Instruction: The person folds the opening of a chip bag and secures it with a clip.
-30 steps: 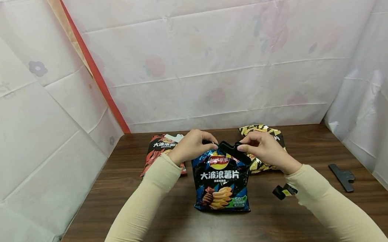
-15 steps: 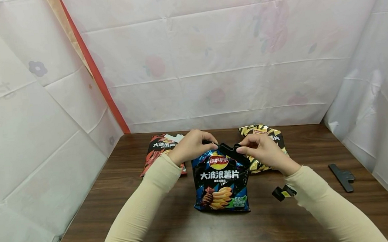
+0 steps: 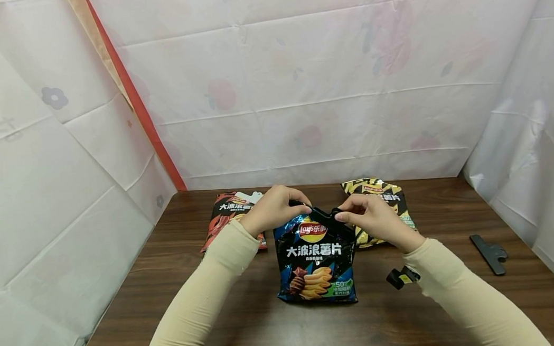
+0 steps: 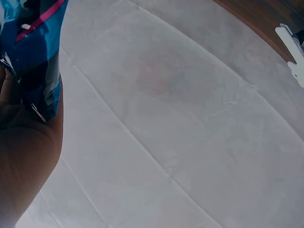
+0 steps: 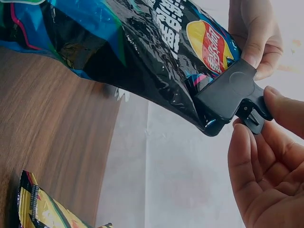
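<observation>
A blue and black bag of potato chips [image 3: 311, 266] is held upright over the table, its lower edge toward me. My left hand [image 3: 274, 209] pinches its top edge on the left; the left wrist view catches just a corner of the bag [image 4: 40, 52]. Across the top right corner lies a black bag clip [image 3: 324, 217]. My right hand [image 3: 372, 220] pinches the clip's handles between thumb and fingers. In the right wrist view, the clip [image 5: 225, 92] straddles the bag's edge, close to the left fingertips. Part of the left grip is hidden behind the bag.
Behind my left hand lies a red chip bag [image 3: 216, 227] with a white clip [image 3: 250, 197] at its top. A yellow and black chip bag [image 3: 366, 236] lies behind my right hand. Another dark clip [image 3: 490, 255] rests at the table's right. White cloth walls [image 3: 303, 139] surround the table.
My right hand and the black clip have shifted slightly left and down along the bag's top, closer to my left fingers. The left hand and bag have stayed put.
</observation>
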### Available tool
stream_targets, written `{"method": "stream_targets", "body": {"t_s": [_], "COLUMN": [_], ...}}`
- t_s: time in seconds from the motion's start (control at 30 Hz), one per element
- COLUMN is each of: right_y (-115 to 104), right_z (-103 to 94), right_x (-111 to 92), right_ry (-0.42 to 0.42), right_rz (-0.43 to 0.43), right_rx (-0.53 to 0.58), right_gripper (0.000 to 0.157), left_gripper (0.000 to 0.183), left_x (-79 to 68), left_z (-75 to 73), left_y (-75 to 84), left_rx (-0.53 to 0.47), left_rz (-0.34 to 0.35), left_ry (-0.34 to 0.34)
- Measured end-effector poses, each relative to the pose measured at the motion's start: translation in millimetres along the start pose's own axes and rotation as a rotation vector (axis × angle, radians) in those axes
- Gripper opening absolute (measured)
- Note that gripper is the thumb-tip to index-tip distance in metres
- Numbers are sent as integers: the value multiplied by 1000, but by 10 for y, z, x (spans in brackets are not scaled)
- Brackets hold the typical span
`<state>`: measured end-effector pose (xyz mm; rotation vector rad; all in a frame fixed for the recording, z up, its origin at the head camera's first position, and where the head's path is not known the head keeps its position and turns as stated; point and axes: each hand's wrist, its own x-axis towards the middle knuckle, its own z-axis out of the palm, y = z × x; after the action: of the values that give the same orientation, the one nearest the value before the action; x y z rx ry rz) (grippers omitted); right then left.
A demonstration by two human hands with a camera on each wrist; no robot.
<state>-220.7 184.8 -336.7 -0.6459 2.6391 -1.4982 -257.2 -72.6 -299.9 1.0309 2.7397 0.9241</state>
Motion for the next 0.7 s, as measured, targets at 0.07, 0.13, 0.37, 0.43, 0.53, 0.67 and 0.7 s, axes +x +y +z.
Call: {"method": "stream_targets", "body": {"t_s": [0.07, 0.13, 0.37, 0.43, 0.53, 0.67, 0.7], "right_y": [-7, -16, -21, -20, -19, -14, -12], "right_z": [2, 2, -2, -2, -2, -1, 0], "right_x": [-1, -1, 6, 7, 8, 8, 9], "right_ry": [1, 1, -6, -8, -13, -17, -19], "right_rz": [2, 4, 25, 36, 45, 52, 53], "right_rx": [-4, -7, -5, 2, 7, 5, 6], "right_gripper": [17, 16, 17, 17, 19, 21, 22], "left_gripper": [12, 12, 13, 13, 13, 12, 12], "left_x": [3, 6, 6, 6, 5, 0, -1], "left_z": [2, 3, -8, -8, -8, -9, -9], "left_y": [0, -4, -7, -8, -12, -19, -20], "left_rx": [3, 8, 6, 4, 5, -5, -8], "left_rz": [-1, 1, 4, 3, 5, 5, 5], "left_ry": [0, 1, -8, -10, -11, -8, -6]}}
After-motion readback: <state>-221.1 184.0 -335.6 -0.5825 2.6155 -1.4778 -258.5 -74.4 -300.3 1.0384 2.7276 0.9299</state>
